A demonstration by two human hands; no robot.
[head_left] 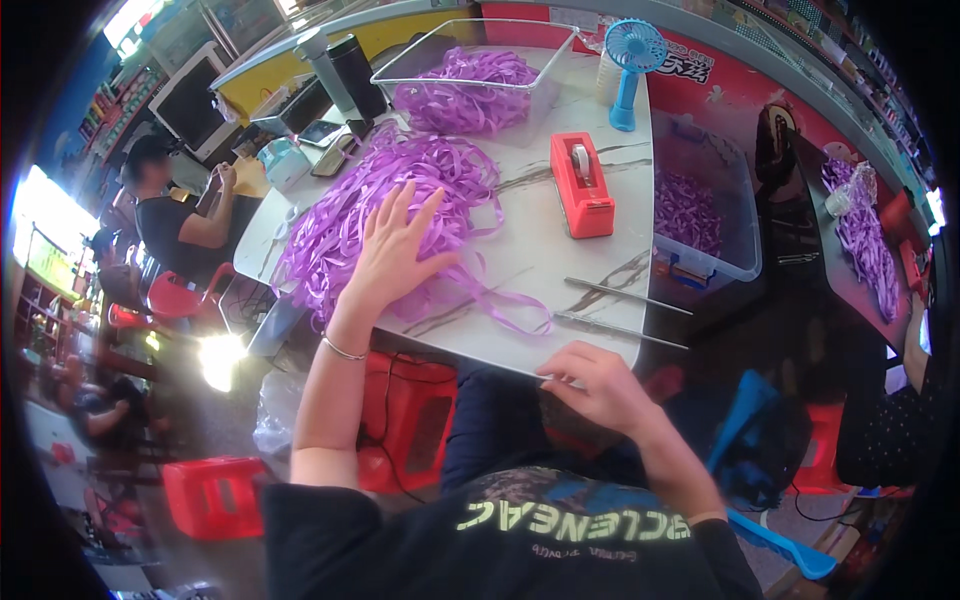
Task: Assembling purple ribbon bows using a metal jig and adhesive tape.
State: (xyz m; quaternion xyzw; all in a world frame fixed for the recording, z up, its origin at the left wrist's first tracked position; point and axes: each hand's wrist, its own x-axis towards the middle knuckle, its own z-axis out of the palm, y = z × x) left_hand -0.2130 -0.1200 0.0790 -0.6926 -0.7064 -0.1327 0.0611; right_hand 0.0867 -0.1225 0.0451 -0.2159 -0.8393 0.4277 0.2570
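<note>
A large heap of purple ribbon strips [340, 215] covers the left part of the marble-patterned table [520, 225]. My left hand [395, 250] rests over the heap, its fingers spread and nothing gripped in them. At the table's front edge is my right hand [598, 388], fingers curled in and thumb close to them; whether something small sits between them I cannot make out. One loose ribbon loop [540, 318] trails from the heap to just short of that hand. Two thin metal rods [628, 296] lie beyond it, jutting past the right edge. A red tape dispenser [582, 190] stands farther back.
At the back stand a clear bin [545, 95] of purple ribbon, a blue handheld fan [628, 85] and dark bottles [355, 75]. Right of the table is a clear tub [735, 225] with purple pieces. Red stools [215, 495] are below. A person [185, 215] sits at left.
</note>
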